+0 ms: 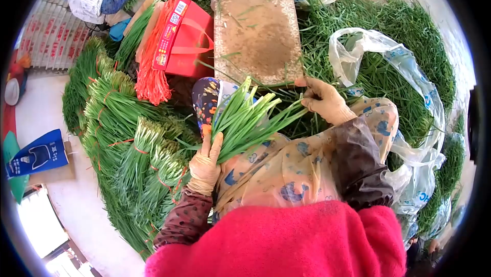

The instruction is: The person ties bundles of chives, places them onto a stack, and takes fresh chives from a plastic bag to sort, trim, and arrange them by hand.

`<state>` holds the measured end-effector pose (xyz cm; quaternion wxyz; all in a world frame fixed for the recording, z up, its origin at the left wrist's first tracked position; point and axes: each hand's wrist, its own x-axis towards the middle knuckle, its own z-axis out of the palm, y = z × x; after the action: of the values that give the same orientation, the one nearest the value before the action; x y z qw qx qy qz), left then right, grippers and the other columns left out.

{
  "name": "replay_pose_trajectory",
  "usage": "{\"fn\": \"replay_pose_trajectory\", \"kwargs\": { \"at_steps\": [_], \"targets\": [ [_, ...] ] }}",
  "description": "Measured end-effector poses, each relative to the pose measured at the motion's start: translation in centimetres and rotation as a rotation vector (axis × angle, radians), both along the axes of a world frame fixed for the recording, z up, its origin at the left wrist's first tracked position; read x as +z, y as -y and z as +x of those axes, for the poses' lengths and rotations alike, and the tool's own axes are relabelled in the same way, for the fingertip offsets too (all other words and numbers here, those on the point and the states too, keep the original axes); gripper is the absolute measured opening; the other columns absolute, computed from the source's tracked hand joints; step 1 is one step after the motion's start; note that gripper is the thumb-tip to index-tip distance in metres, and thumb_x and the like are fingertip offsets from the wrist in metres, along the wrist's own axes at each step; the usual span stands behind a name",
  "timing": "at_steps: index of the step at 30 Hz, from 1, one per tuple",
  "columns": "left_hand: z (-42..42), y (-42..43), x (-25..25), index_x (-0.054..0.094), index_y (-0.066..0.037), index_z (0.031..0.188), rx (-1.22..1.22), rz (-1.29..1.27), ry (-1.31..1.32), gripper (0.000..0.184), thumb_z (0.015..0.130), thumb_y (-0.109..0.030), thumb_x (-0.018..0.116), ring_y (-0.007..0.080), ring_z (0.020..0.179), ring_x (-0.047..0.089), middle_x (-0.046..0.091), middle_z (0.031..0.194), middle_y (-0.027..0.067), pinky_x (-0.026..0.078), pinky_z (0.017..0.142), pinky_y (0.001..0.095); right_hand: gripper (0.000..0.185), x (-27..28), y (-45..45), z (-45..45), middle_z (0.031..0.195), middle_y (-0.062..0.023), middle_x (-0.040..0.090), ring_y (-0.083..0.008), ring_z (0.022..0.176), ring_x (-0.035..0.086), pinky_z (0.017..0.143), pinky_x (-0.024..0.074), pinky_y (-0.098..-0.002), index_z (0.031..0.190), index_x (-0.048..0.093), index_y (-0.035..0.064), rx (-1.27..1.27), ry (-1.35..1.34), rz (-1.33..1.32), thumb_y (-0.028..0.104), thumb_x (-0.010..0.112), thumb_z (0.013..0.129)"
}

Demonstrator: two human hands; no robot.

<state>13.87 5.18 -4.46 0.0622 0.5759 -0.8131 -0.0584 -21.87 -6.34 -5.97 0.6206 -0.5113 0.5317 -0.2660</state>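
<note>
Steady on One Side, Pinching on the Other

At my far left, tied bundles (140, 149) lay heaped, some with red ties showing, their near flank right beside my left sleeve (186, 215). Beyond them, red strips (153, 87) hung against a red bag (192, 41).

My left hand (204, 167) was partly closed around the leafy side of the bunch (240, 123) — two fingers lay long against the stalks, while the thumb's hold was hidden from me. The bunch slanted over my lap (302, 159), pale ends up and away from me, with no tie that I could see on it.

Just past those ends was the near edge of the board (255, 41), its brown top strewn with stray blades. To the right, my right hand (325, 102) was nearly closed, fingertips in what looked like a light pinch on the ends of a few stalks (287, 117) fanning out from the bunch.

I judged the step to be sorting and gathering; the next move called for a steady left hold and a gentle right pull. The open room was over my lap, between my hands — rightward, the plastic (434, 98) looped over loose greens (378, 21), its edge near my right wrist.
</note>
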Motion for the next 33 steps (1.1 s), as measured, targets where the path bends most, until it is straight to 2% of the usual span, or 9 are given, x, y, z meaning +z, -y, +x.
{"fn": "replay_pose_trajectory", "kwargs": {
  "at_steps": [7, 11, 14, 16, 18, 22, 26, 30, 33],
  "targets": [
    [0.2, 0.2, 0.6, 0.041, -0.021, 0.142, -0.002, 0.064, 0.013, 0.076, 0.072, -0.004, 0.065, 0.0352, 0.083, 0.064, 0.048, 0.136, 0.0196, 0.053, 0.063, 0.0387, 0.033, -1.4, 0.4, -1.4, 0.093, -0.0017, 0.061, -0.0093, 0.083, 0.055, 0.077, 0.0458, -0.0226, 0.119, 0.060, 0.0011, -0.208, 0.077, -0.016, 0.004, 0.062, 0.086],
    [0.4, 0.2, 0.3, 0.040, -0.021, 0.143, -0.012, 0.057, -0.001, 0.075, 0.074, -0.006, 0.066, 0.0353, 0.082, 0.063, 0.047, 0.137, 0.0194, 0.053, 0.063, 0.0391, 0.024, -2.2, 2.2, -5.9, 0.083, 0.0039, 0.058, -0.0050, 0.061, 0.043, 0.053, 0.0359, -0.0190, 0.109, 0.067, 0.0101, -0.897, -0.025, -0.062, 0.015, 0.068, 0.085],
    [0.2, 0.1, 0.0, 0.040, -0.021, 0.143, 0.001, 0.041, -0.003, 0.076, 0.073, -0.008, 0.067, 0.0355, 0.082, 0.063, 0.045, 0.139, 0.0190, 0.053, 0.063, 0.0396, 0.037, -3.2, 2.3, -7.5, 0.087, 0.0025, 0.061, -0.0056, 0.062, 0.047, 0.057, 0.0414, -0.0202, 0.119, 0.060, 0.0043, -1.049, 0.055, -0.033, 0.017, 0.069, 0.086],
    [0.2, 0.1, -0.1, 0.040, -0.021, 0.143, 0.012, 0.018, -0.015, 0.076, 0.073, -0.009, 0.068, 0.0352, 0.081, 0.063, 0.044, 0.140, 0.0186, 0.053, 0.062, 0.0398, 0.059, -1.9, 1.0, -5.5, 0.099, -0.0084, 0.064, -0.0170, 0.079, 0.060, 0.069, 0.0504, -0.0305, 0.130, 0.051, 0.0024, -0.584, -0.379, 0.125, 0.029, 0.073, 0.082],
    [0.2, 0.2, -0.1, 0.040, -0.021, 0.143, 0.029, 0.022, 0.002, 0.077, 0.073, -0.012, 0.069, 0.0355, 0.084, 0.063, 0.044, 0.140, 0.0187, 0.053, 0.063, 0.0399, 0.078, -3.6, -2.4, -3.1, 0.113, -0.0133, 0.062, -0.0234, 0.100, 0.059, 0.089, 0.0473, -0.0345, 0.139, 0.040, -0.0006, -0.199, -0.175, 0.228, 0.039, 0.074, 0.081],
    [-0.2, 0.4, 0.5, 0.038, -0.020, 0.144, 0.066, 0.088, -0.028, 0.076, 0.076, -0.025, 0.072, 0.0375, 0.091, 0.064, 0.047, 0.137, 0.0202, 0.054, 0.064, 0.0393, 0.078, -4.4, -5.2, 3.3, 0.130, -0.0157, 0.054, -0.0230, 0.120, 0.049, 0.103, 0.0365, -0.0344, 0.143, 0.033, -0.0014, -0.128, 0.483, 0.558, 0.034, 0.071, 0.085],
    [-0.4, 0.2, 0.9, 0.037, -0.020, 0.145, 0.101, 0.096, -0.034, 0.079, 0.077, -0.037, 0.074, 0.0384, 0.087, 0.065, 0.050, 0.133, 0.0208, 0.054, 0.063, 0.0394, 0.073, -2.8, -5.2, 4.4, 0.133, -0.0122, 0.051, -0.0226, 0.120, 0.049, 0.101, 0.0382, -0.0356, 0.139, 0.039, -0.0021, 0.059, 0.476, 0.497, 0.026, 0.075, 0.082],
    [-0.8, 0.3, 0.6, 0.035, -0.020, 0.146, 0.108, 0.046, -0.114, 0.080, 0.077, -0.033, 0.075, 0.0395, 0.091, 0.063, 0.048, 0.134, 0.0209, 0.054, 0.066, 0.0401, 0.029, -4.6, -5.8, 6.3, 0.086, -0.0040, 0.066, -0.0093, 0.076, 0.058, 0.068, 0.0475, -0.0241, 0.108, 0.062, -0.0033, 0.071, 0.435, 0.482, 0.015, 0.069, 0.087],
    [-0.8, 0.0, 1.1, 0.035, -0.021, 0.146, 0.158, 0.130, -0.070, 0.078, 0.078, -0.023, 0.073, 0.0397, 0.090, 0.063, 0.047, 0.136, 0.0199, 0.054, 0.067, 0.0405, 0.020, -3.9, -5.8, 7.0, 0.079, -0.0034, 0.064, -0.0079, 0.066, 0.054, 0.059, 0.0452, -0.0226, 0.101, 0.065, -0.0027, 0.022, 0.392, 0.481, 0.012, 0.066, 0.088]
  ]
}}
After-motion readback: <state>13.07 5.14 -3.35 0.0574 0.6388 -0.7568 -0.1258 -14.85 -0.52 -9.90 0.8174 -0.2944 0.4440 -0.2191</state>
